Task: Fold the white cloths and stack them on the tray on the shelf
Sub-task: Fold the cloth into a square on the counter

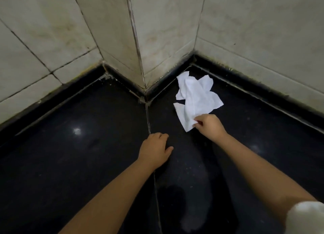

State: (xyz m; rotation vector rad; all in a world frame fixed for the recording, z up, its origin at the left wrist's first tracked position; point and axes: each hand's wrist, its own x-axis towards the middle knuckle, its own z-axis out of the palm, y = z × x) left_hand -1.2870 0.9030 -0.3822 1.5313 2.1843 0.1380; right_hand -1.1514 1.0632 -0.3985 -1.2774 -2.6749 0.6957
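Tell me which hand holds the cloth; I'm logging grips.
The right hand pinches the crumpled white cloth's near corner; the left hand rests on the dark surface, holding nothing.

No legible text — no labels, brands, numbers.

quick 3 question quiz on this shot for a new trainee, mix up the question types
1. True or false: the white cloth lies crumpled on the dark surface near the tiled wall.
2. Which hand pinches the cloth's near corner? A) the left hand B) the right hand C) both
3. Fill in: the left hand rests with its fingers on the dark ____.

Key: 1 true; 2 B; 3 surface
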